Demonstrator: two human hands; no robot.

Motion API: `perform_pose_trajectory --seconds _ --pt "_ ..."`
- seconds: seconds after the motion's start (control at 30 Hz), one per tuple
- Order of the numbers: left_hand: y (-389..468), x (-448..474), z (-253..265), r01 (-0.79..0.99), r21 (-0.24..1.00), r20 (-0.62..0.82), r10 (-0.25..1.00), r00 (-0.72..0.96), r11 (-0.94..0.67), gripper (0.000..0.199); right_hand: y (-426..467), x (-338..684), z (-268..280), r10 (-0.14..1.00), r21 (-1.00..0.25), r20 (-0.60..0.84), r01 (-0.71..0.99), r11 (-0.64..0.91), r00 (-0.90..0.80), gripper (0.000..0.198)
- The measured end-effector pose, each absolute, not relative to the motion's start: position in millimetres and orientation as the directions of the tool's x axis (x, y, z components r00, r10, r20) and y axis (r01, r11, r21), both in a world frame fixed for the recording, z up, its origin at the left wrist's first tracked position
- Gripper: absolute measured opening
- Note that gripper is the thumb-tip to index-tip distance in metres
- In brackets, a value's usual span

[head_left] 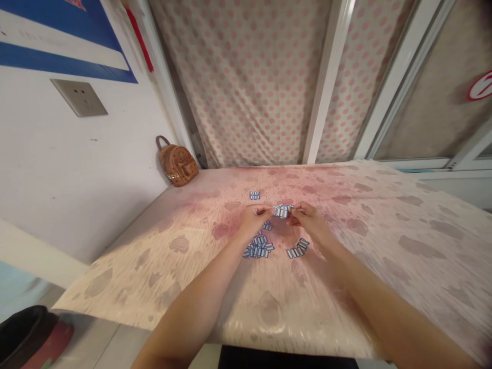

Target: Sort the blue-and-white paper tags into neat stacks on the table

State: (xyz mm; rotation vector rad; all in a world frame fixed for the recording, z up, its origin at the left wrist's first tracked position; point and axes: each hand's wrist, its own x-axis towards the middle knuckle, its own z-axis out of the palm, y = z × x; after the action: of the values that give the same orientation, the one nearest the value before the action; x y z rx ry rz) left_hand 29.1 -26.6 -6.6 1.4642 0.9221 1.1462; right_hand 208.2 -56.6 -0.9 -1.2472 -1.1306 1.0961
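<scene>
Between my two hands, just over the table, is a fanned group of small white cards with blue borders [282,211]. My left hand [257,218] pinches its left end, and my right hand [305,218] grips the right end with bent fingers. A loose heap of the same blue-edged cards [259,248] lies on the table beside my left forearm. A curved row of such cards [298,249] rests below my right hand. Farther back, a neat small block of cards [254,195] lies flat. What is printed on them is too small to read.
A patterned cloth [369,287] covers the table. At its back left corner a small brown backpack [178,164] leans by the wall. Behind the table hangs a dotted curtain [249,82]. A dark bin [31,333] stands on the floor at the lower left.
</scene>
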Motion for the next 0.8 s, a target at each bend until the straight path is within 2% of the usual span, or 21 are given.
perform_pose_trajectory --seconds 0.07,0.13,0.23,0.33,0.53,0.63,0.8 --pt "-24 27 -6 -0.018 0.982 0.186 0.964 0.192 -0.186 0.019 -52 212 -6 0.988 -0.992 0.052 0.118 0.035 0.144 0.015" --pt "-22 26 -5 -0.028 0.983 0.184 0.97 0.158 -0.182 0.019 -49 216 -9 0.983 -0.951 0.111 0.302 0.063 0.147 0.011" --pt "-21 24 -4 -0.024 0.98 0.198 0.967 0.158 -0.197 0.018 -49 218 -7 0.94 -0.855 0.306 0.479 0.201 0.152 0.013" --pt "-23 25 -3 -0.006 0.975 0.22 0.959 0.178 -0.222 0.018 -54 213 1 0.906 -0.836 0.412 0.433 0.337 0.091 0.02" --pt "-27 30 -6 0.042 0.963 0.254 0.948 0.194 -0.266 0.019 -60 200 3 0.921 -0.859 0.389 0.352 0.373 -0.026 0.017" --pt "-28 30 -5 0.045 0.954 0.28 0.937 0.207 -0.295 0.021 -60 203 3 0.915 -0.842 0.403 0.395 0.366 0.01 0.015" --pt "-29 27 1 0.124 0.918 0.351 0.917 0.191 -0.377 0.012 -60 211 5 0.905 -0.785 0.418 0.532 0.318 0.075 0.012"
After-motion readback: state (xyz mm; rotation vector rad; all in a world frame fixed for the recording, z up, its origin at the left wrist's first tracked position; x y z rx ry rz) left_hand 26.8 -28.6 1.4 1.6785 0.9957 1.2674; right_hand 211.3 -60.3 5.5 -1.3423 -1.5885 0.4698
